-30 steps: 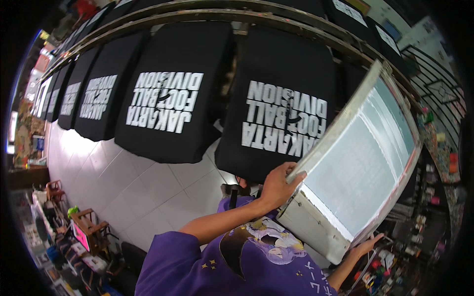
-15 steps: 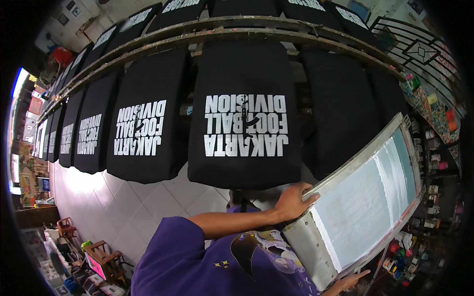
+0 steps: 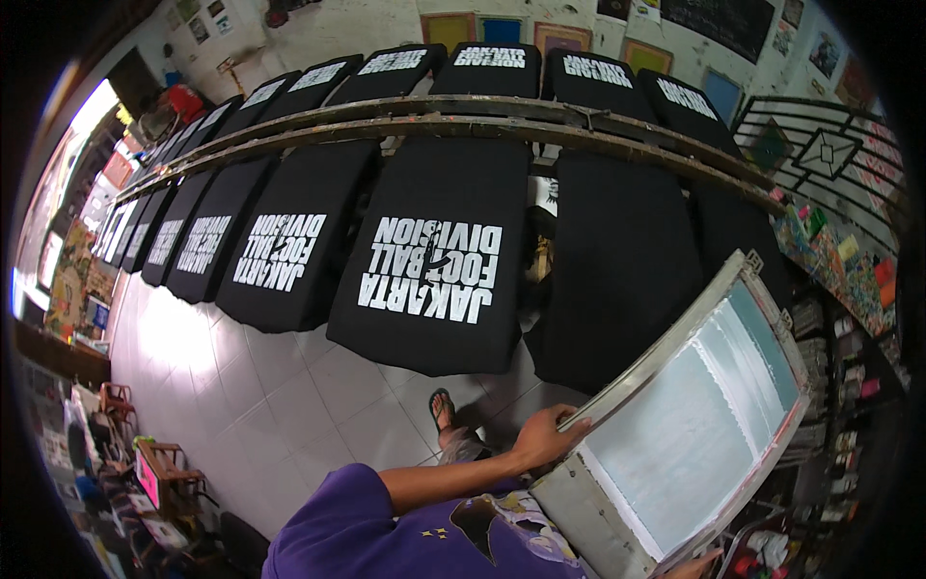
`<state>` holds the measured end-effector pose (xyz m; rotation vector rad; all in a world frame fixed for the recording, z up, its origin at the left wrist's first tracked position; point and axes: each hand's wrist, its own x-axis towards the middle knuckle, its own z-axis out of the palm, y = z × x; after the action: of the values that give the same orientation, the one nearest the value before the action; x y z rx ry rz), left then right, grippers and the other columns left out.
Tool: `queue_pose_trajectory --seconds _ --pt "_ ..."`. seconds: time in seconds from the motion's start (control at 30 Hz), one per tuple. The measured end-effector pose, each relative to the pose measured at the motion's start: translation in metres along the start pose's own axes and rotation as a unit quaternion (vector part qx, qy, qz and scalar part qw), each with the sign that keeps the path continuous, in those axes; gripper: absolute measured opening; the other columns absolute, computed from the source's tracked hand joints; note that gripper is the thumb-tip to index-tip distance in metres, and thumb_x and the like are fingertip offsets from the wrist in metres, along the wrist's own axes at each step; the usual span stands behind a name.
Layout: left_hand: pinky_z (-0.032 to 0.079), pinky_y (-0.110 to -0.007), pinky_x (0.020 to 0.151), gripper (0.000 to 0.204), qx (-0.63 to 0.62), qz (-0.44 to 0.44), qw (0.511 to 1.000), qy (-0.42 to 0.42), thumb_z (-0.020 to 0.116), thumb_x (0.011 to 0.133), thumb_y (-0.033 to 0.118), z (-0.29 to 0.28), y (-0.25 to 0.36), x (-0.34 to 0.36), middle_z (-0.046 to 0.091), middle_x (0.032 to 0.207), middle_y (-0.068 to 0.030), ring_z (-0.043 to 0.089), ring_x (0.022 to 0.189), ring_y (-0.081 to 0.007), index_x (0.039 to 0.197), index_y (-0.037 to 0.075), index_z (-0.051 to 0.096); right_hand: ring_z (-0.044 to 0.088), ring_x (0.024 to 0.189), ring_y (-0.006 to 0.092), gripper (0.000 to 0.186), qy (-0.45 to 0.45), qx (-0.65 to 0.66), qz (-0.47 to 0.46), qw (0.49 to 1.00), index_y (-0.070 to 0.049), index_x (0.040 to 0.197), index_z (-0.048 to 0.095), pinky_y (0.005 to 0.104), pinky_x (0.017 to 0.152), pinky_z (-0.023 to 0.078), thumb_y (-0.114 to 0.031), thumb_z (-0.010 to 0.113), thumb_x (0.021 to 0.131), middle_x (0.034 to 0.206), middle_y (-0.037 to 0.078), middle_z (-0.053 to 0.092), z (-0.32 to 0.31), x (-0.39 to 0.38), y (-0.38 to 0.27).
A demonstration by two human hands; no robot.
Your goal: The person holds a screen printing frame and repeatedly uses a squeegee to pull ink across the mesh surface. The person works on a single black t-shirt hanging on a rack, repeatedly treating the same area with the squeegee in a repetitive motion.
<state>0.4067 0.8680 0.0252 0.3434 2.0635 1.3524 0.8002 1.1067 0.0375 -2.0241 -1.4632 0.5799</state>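
Note:
My left hand is closed round the upper left rail of a screen-printing frame with pale blue mesh and white ink streaked over it, held tilted at my right front. My right hand is at the frame's bottom edge, mostly hidden. Beyond the frame, a plain black shirt lies on a board. Left of it, a black shirt carries large white lettering, as do several smaller-looking printed shirts along the row.
Long wooden rails separate a far row of printed shirts. A black metal railing stands right of them, above a paint-stained surface. My sandalled foot is on the tiled floor. Wooden chairs stand lower left.
My view has swung right and up along the rows, bringing more of the plain shirt, far row and wall into sight. The frame stays in my hands, slightly lower. My foot has appeared.

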Motion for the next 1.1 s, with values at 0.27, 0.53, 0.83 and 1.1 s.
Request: queue_pose_trajectory --seconds 0.27,0.53,0.83,1.1 --pt "0.055 -0.038 0.081 0.057 -0.019 -0.051 0.984 0.169 0.070 0.091 0.053 0.008 -0.001 -0.001 0.075 0.097 -0.0208 0.073 0.089 -0.0301 0.112 0.000 0.073 0.054 0.127 0.0370 0.091 -0.116 0.175 -0.009 0.978 0.017 0.135 0.051 0.0446 0.106 0.044 -0.066 0.041 0.101 0.140 0.030 0.052 0.096 0.056 -0.088" --pt "0.053 -0.036 0.069 0.055 -0.061 -0.071 0.944 0.318 0.073 0.089 0.050 -0.027 -0.017 0.028 0.074 0.084 -0.0164 0.070 0.074 -0.0218 0.103 -0.003 0.074 0.057 0.125 0.0337 0.092 -0.268 0.138 -0.120 0.946 0.014 0.134 0.056 0.0398 0.109 0.040 -0.069 0.038 0.100 0.135 0.026 0.061 0.196 0.055 -0.183" --pt "0.053 -0.034 0.068 0.052 -0.070 -0.100 0.914 0.387 0.075 0.088 0.047 -0.040 -0.017 0.067 0.074 0.080 -0.0131 0.068 0.070 -0.0172 0.099 -0.003 0.076 0.059 0.118 0.0331 0.090 -0.335 0.151 -0.139 0.920 0.017 0.127 0.058 0.0397 0.105 0.042 -0.067 0.040 0.101 0.127 0.027 0.063 0.276 0.071 -0.246" --pt "0.054 -0.036 0.070 0.054 -0.057 -0.097 0.909 0.401 0.074 0.089 0.048 -0.047 -0.018 0.088 0.074 0.082 -0.0197 0.072 0.073 -0.0247 0.101 -0.004 0.075 0.057 0.121 0.0312 0.096 -0.367 0.157 -0.144 0.905 0.018 0.135 0.052 0.0370 0.108 0.040 -0.071 0.041 0.099 0.133 0.026 0.060 0.292 0.061 -0.278"
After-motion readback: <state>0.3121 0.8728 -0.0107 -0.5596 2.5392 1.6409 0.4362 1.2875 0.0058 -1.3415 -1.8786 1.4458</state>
